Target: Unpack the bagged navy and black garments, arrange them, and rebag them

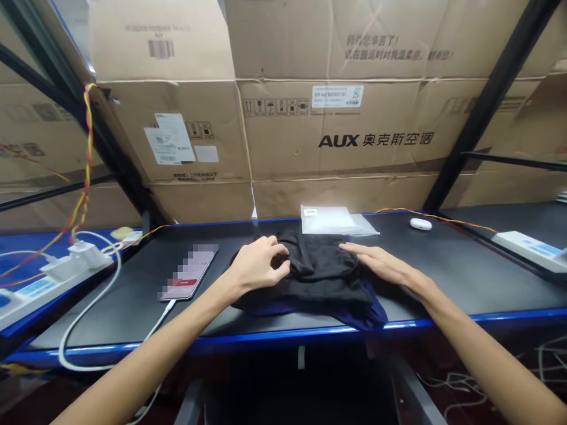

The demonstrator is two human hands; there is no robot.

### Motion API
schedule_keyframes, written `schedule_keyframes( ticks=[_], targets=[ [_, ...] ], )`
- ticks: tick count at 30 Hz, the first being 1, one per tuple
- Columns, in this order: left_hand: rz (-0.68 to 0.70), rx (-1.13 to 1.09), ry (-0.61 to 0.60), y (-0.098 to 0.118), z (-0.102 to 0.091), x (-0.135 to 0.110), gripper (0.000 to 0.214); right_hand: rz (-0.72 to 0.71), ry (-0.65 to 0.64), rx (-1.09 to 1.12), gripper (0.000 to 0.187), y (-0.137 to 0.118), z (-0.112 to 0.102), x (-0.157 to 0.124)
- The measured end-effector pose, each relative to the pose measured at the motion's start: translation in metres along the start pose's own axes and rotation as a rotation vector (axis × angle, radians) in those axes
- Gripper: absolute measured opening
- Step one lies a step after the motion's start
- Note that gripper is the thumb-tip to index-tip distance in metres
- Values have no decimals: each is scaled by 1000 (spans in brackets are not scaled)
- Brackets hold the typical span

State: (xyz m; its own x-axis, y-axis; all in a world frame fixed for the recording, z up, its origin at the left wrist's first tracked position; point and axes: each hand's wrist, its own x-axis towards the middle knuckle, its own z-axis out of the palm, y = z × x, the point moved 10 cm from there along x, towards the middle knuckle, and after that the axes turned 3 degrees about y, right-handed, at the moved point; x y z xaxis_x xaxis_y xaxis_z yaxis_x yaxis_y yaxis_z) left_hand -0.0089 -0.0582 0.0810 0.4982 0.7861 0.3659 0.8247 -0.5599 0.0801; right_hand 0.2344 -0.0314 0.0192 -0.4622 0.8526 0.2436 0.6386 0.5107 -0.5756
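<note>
A black piece of cloth, seemingly a garment (319, 277), lies bunched and folded near the front of the dark tabletop. Dark blue fabric (370, 316) shows along its lower edge and right corner. On the left part of the cloth rests my left hand (261, 264), its fingers bent and the thumb apart from them, with no fabric visibly gripped. My right hand (376, 262) lies along the cloth's right edge, fingers stretched out and fingertips touching the black fabric.
A phone (190, 274) on a white charging cable (64, 330) lies left of the cloth. Behind it sits a clear plastic packet (330, 221). A white earbud case (420, 224) is at the back right. Power strips (531, 248) flank both sides; cardboard (283, 153) stands behind.
</note>
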Motion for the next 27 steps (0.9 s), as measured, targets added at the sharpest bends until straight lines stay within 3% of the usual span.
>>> schedule_keyframes(
  ticks=[2, 5, 9, 11, 14, 17, 20, 23, 27],
  targets=[
    [50, -35, 23, 11, -2, 4, 30, 26, 18, 72, 47, -3, -3, 0],
    [137, -74, -11, 26, 11, 9, 35, 63, 26, 95, 50, -7, -1, 0],
    [164, -64, -27, 27, 29, 15, 22, 45, 8, -3, 52, -11, 7, 3],
    [119, -66, 8, 18, 27, 17, 17, 15, -4, -42, 54, -11, 10, 3],
    [-1, -77, 104, -6, 8, 17, 15, -25, -11, -60, 53, -10, 12, 4],
    [-111, -5, 191, -31, -18, 9, 27, -36, -11, -46, 50, -9, 11, 4],
    [-217, 162, 191, -57, -35, -3, 35, -39, -9, -34, 49, -9, 10, 4],
    [-340, 311, 78, -85, -29, -16, 33, -42, -17, -32, 49, -10, 10, 4],
    [-367, 340, -122, -104, 2, -29, 33, -31, -17, -23, 50, -8, 10, 3]
  ],
)
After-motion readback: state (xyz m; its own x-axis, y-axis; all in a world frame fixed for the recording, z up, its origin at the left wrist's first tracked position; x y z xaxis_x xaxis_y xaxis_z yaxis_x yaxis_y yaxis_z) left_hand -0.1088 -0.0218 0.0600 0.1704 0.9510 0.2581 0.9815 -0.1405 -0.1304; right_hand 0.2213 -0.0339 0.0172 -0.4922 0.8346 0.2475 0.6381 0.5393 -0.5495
